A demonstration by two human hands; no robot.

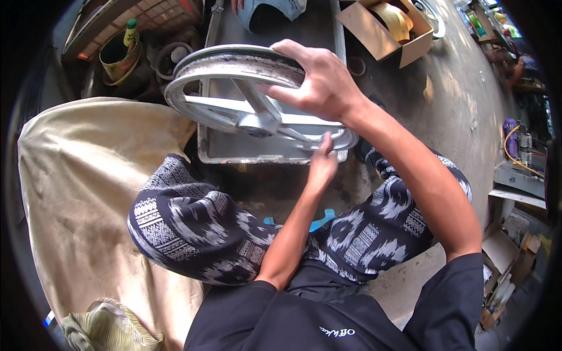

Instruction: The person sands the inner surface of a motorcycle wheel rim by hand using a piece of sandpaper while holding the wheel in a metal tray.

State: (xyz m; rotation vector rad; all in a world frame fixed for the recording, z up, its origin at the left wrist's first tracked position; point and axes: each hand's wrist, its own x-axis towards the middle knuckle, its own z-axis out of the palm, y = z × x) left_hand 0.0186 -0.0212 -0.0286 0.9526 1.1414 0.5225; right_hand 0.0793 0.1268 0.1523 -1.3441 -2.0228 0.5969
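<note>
A grey-white motorcycle wheel rim point(257, 105) with wide spokes is held tilted above a grey tray point(205, 143). My right hand point(319, 82) is closed over the rim's upper right side, its fingers on the outer band and its thumb reaching inside. Lower down, my left hand point(325, 161) grips the rim's near right edge, thumb on top; motion smears it a little, and its other fingers are hidden. Dark and whitish patches mark the rim's outer band.
At the tray's far end, another person's hand point(237, 6) is beside a pale blue curved part point(266, 10). A cardboard box point(374, 35) sits far right. To the left are a yellowish bucket point(120, 61) holding a green-capped bottle point(130, 32) and a beige cloth point(88, 175).
</note>
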